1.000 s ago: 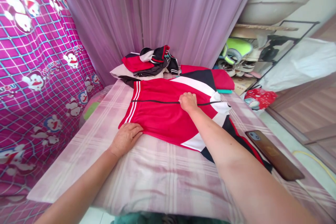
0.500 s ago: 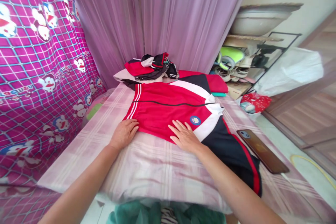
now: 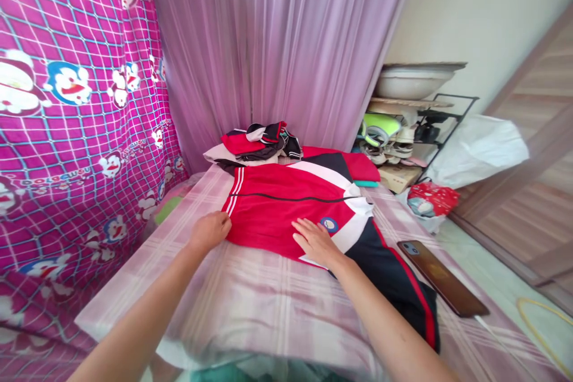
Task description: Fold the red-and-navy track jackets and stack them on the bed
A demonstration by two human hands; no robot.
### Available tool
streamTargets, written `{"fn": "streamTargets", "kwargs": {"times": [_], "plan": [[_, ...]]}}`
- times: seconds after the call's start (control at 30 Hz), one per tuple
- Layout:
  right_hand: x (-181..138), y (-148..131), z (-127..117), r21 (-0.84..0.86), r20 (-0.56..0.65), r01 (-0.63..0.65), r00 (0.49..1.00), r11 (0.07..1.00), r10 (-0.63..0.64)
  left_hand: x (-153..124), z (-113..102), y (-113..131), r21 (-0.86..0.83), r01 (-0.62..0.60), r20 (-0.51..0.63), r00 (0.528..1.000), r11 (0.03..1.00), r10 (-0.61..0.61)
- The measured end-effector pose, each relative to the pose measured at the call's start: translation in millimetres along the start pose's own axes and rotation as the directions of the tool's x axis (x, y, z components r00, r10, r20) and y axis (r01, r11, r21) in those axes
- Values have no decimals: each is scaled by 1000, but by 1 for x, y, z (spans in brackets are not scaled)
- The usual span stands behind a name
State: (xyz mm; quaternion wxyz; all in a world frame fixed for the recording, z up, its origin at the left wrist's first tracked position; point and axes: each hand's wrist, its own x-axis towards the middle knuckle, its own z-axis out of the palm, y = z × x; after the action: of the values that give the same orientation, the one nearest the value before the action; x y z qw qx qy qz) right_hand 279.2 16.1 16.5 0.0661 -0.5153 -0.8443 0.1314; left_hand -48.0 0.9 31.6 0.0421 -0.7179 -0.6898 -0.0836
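A red, white and navy zip-up jacket (image 3: 268, 215) lies front up across the bed, its white collar to the right and its striped hem to the left. My left hand (image 3: 212, 230) is closed on the near corner of the hem, fingers curled in. My right hand (image 3: 316, 243) rests on the chest beside the round blue badge (image 3: 329, 225), its fingers stretched out. The navy sleeve (image 3: 394, 280) runs toward me, partly behind my right forearm.
Crumpled clothes (image 3: 264, 142) are piled at the back, with a folded red garment (image 3: 362, 166) beside them. A phone (image 3: 441, 277) with a cable lies on the right. A rack (image 3: 441, 125) holds shoes and a basin. A cartoon-print curtain (image 3: 89, 131) hangs at left.
The view has tilted up a little. My left fingers have curled in at the hem, where they lay flatter before. My right hand stays on the jacket front, and white now shows at the near edge.
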Motion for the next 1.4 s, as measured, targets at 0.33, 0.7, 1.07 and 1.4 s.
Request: {"fn": "streamTargets", "kwargs": {"times": [0.33, 0.7, 1.07, 1.4], "plan": [[62, 5, -3, -65, -4, -82, 997, 995, 82, 73, 50, 56, 23, 49, 87, 995, 999, -51], [30, 133, -16, -192, -59, -412, 911, 891, 408, 72, 52, 55, 48, 75, 115, 990, 996, -80], [7, 98, -7, -120, -15, -305, 952, 945, 306, 76, 61, 45, -32, 49, 57, 997, 998, -47], [-26, 139, -25, -178, -139, -574, 819, 799, 557, 86, 51, 29, -308, 81, 37, 997, 948, -73]]}}
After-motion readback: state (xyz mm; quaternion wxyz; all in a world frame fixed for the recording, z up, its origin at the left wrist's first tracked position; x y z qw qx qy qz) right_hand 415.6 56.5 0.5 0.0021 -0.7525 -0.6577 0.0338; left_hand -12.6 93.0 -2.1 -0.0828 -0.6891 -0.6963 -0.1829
